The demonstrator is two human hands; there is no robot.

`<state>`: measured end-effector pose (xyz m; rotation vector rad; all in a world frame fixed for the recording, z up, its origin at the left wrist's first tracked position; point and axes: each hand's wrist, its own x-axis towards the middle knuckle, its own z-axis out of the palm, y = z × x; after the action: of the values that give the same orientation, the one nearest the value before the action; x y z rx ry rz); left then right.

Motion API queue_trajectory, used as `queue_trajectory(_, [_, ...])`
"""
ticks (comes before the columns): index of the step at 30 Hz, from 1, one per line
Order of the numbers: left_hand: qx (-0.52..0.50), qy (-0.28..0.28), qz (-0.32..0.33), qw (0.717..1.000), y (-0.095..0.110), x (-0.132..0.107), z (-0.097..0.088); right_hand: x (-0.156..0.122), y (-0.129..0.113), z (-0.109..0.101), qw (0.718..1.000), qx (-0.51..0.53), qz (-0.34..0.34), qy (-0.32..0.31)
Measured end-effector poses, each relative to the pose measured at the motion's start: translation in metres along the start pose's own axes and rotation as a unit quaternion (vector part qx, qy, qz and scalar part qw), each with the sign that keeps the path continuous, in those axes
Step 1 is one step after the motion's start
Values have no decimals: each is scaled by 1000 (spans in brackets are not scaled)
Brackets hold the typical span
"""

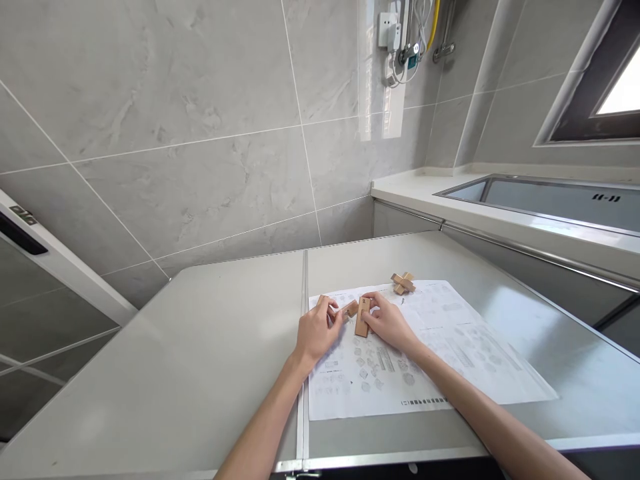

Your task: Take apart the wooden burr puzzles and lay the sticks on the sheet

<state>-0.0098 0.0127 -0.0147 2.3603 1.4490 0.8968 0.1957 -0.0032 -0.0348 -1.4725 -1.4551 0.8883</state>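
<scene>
My right hand (386,321) is closed on a flat wooden block (362,325) with a small dark mark near its top end, held over the printed sheet. Between the thumb and fingers of my left hand (319,325) is a smaller wooden piece (353,309), tilted, its far end close to the block. My fingers hide part of both pieces. Beneath the hands lies a large white instruction sheet (425,373) with small printed diagrams. Several crossed wooden pieces (403,283) rest in a small pile at the sheet's far edge.
The pale table (200,360) has a metal seam (305,287) running across it, left of the sheet. To the right stands a counter with a sink (560,200). A grey tiled wall (225,133) rises behind, with a power socket (388,30) and pipes.
</scene>
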Motion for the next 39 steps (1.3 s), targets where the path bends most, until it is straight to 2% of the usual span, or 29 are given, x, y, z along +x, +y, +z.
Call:
queue_trajectory(8, [25, -63, 41, 997, 3, -3, 0, -2, 2, 3, 992, -104, -36, 59])
queue_trajectory(11, [32, -85, 55, 994, 4, -5, 0, -1, 8, 6, 988, -119, -59, 82])
queue_trajectory(14, [32, -96, 73, 992, 4, -6, 0, 1, 13, 7, 988, -115, -68, 80])
queue_trajectory(17, [32, -96, 84, 991, 4, -7, 1, 1, 15, 7, 989, -111, -79, 65])
queue_trajectory(19, [38, -77, 92, 992, 4, -6, 1, 1, 14, 7, 988, -108, -92, 54])
queue_trajectory(23, [57, 31, 100, 993, 2, -1, -1, -1, 11, 9, 987, -96, -124, 33])
queue_trajectory(25, [56, 85, 74, 992, -2, 2, -1, -2, 8, 9, 988, -74, -131, 10])
queue_trajectory(27, [51, 113, 38, 992, -7, 3, 0, -3, 5, 9, 989, -40, -139, -29])
queue_trajectory(33, [19, 71, -14, 997, -19, 3, 8, -11, 0, 10, 963, 7, -226, -143])
queue_trajectory(39, [13, 18, 21, 1000, -22, -2, 16, -13, 1, 12, 965, 41, -206, -159])
